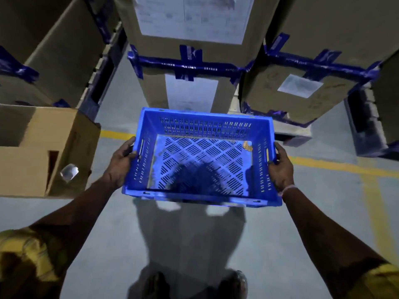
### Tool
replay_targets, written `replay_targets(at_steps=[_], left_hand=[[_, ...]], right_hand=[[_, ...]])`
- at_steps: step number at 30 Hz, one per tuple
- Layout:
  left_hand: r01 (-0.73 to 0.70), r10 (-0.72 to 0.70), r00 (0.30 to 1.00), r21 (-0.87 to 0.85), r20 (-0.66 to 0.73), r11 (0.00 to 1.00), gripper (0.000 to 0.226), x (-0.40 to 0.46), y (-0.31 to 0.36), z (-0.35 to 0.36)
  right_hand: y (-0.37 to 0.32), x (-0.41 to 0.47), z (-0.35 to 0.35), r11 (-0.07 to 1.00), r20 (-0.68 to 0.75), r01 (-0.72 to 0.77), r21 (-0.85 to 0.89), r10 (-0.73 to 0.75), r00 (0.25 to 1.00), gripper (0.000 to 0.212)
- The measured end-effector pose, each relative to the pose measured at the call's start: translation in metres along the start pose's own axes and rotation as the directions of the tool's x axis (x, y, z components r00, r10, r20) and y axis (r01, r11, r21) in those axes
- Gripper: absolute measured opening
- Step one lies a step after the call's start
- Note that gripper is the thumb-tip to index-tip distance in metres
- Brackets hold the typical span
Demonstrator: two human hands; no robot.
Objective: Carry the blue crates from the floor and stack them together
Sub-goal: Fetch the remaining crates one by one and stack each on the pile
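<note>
A blue plastic crate [200,126] with slotted walls and a perforated floor hangs in the air in front of me, above the grey floor. My left hand [121,162] grips its left wall at the handle slot. My right hand [280,167] grips the right wall at the opposite handle slot. The crate is level and holds only a small brown scrap [247,146] in its far right corner. No other blue crate is in view.
Tall cardboard boxes [190,67] bound with blue tape stand on pallets straight ahead and at right [302,83]. An open cardboard box [43,147] sits at my left. Yellow lines [336,165] cross the grey floor. My feet [233,283] show at the bottom.
</note>
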State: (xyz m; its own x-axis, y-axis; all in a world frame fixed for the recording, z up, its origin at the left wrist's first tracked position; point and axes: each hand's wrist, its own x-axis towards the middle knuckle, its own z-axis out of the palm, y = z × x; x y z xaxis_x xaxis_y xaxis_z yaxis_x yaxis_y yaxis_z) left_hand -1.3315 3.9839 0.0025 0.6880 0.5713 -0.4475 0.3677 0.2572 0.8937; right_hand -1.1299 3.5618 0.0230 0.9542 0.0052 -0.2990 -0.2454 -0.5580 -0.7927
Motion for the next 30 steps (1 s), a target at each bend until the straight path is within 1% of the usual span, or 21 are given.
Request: replay_targets(at_steps=[3, 6, 9, 10, 11, 14, 16, 18, 20, 21, 22, 24, 25, 28, 30], left_hand=[[-0.010, 0.010, 1.000, -0.020, -0.021, 1.000, 0.053, 0.028, -0.028, 0.005], [-0.030, 0.030, 0.999, -0.011, -0.014, 0.999, 0.053, 0.049, -0.050, 0.009], [-0.076, 0.076, 0.997, 0.005, -0.020, 0.997, 0.050, 0.063, -0.064, 0.008], [-0.087, 0.087, 0.996, 0.011, -0.017, 0.996, 0.049, 0.066, -0.066, 0.008], [-0.091, 0.092, 0.996, 0.018, -0.012, 0.996, 0.049, 0.069, -0.066, 0.008], [-0.104, 0.105, 0.994, 0.065, -0.005, 0.992, 0.049, 0.070, -0.061, 0.008], [-0.108, 0.108, 0.994, 0.081, 0.007, 0.991, 0.049, 0.068, -0.057, 0.007], [-0.098, 0.099, 0.995, 0.091, 0.004, 0.991, 0.050, 0.066, -0.055, 0.004], [-0.093, 0.093, 0.996, 0.100, 0.000, 0.991, 0.050, 0.060, -0.057, -0.001], [-0.093, 0.093, 0.996, 0.093, 0.004, 0.991, 0.050, 0.056, -0.058, -0.005], [-0.095, 0.094, 0.996, 0.081, 0.012, 0.992, 0.050, 0.052, -0.061, -0.008], [-0.098, 0.096, 0.995, 0.073, 0.031, 0.992, 0.050, 0.045, -0.065, -0.014], [-0.100, 0.098, 0.995, 0.081, 0.036, 0.992, 0.051, 0.043, -0.066, -0.015], [-0.137, 0.135, 0.990, 0.119, 0.032, 0.983, 0.049, 0.044, -0.070, -0.016], [-0.174, 0.171, 0.985, 0.175, 0.029, 0.969, 0.047, 0.045, -0.075, -0.016]], right_hand=[[0.017, 0.019, 0.022, 0.999, -0.029, 0.025, -0.023, -0.025, 0.999, 0.063], [0.037, 0.034, 0.039, 1.000, -0.030, 0.007, -0.014, -0.007, 1.000, 0.058], [0.053, 0.043, 0.050, 0.996, -0.068, -0.017, 0.083, 0.023, 0.997, 0.041], [0.054, 0.045, 0.052, 0.998, -0.082, -0.002, 0.068, 0.007, 0.997, 0.039], [0.054, 0.048, 0.052, 0.999, -0.084, 0.001, 0.045, 0.002, 0.996, 0.040], [0.053, 0.051, 0.051, 0.990, -0.030, 0.027, -0.136, -0.031, 0.999, 0.043], [0.050, 0.042, 0.052, 0.996, -0.025, -0.005, -0.091, 0.002, 1.000, 0.038], [0.052, 0.034, 0.054, 0.998, -0.033, -0.033, -0.055, 0.032, 0.999, 0.045], [0.056, 0.026, 0.056, 0.996, -0.037, -0.080, 0.026, 0.081, 0.996, 0.051], [0.058, 0.020, 0.056, 0.996, -0.035, -0.086, 0.011, 0.087, 0.996, 0.051], [0.062, 0.016, 0.057, 0.998, -0.019, -0.064, -0.018, 0.064, 0.998, 0.047], [0.065, 0.007, 0.057, 0.995, 0.016, -0.038, -0.091, 0.040, 0.999, 0.030], [0.064, 0.003, 0.058, 0.993, 0.030, -0.021, -0.119, 0.025, 0.999, 0.027], [0.072, -0.002, 0.059, 0.974, 0.018, 0.077, -0.212, -0.075, 0.997, 0.046], [0.087, 0.002, 0.064, 0.920, 0.032, 0.176, -0.350, -0.176, 0.984, 0.055]])
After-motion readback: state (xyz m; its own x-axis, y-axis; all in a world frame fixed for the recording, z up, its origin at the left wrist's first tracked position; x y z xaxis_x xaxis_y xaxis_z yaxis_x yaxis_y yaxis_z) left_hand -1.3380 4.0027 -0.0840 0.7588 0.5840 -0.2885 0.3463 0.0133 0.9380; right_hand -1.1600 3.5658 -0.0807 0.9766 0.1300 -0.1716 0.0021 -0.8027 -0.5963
